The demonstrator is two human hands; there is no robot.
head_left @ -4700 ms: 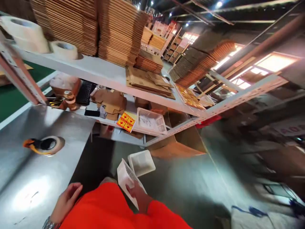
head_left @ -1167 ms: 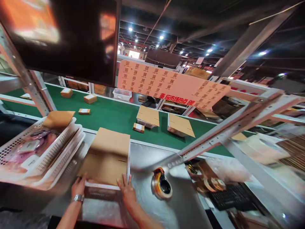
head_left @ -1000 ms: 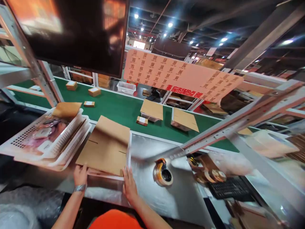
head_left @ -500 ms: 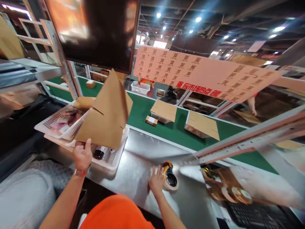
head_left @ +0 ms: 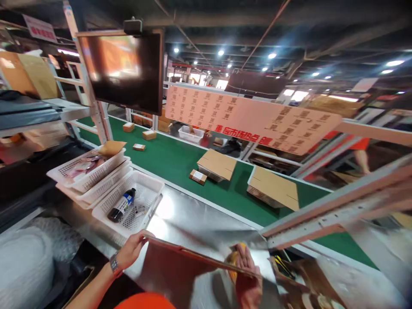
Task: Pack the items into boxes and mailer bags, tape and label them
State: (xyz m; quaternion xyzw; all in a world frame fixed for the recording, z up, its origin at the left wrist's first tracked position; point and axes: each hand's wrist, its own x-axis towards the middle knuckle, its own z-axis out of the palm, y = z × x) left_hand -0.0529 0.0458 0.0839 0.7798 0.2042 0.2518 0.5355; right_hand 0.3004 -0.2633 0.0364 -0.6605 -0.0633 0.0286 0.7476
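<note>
My left hand (head_left: pixel 133 251) is closed on the near-left end of a brown cardboard piece (head_left: pixel 180 262), seen almost edge-on above the metal table (head_left: pixel 193 214). At the cardboard's right end, my right hand (head_left: pixel 246 268) has its fingers pressed together around a yellow-orange tape dispenser (head_left: pixel 232 259), which is partly hidden by the hand and the board. A white perforated basket (head_left: pixel 154 184) stands left of the cardboard. In it lies a dark bottle (head_left: pixel 121 206) with a blue and white label.
Stacked white baskets (head_left: pixel 85 189) stand at the left, holding packaged items. Behind the table a green conveyor (head_left: pixel 174 152) carries cardboard boxes (head_left: pixel 273 186) and small parcels. A slanted metal post (head_left: pixel 322 206) rises at the right. Bubble wrap (head_left: pixel 25 266) lies at the lower left.
My left hand has brought the cardboard from above the basket to the right and down, uncovering the bottle. My right hand, open beside the tape dispenser before, has closed around it. The view has shifted.
</note>
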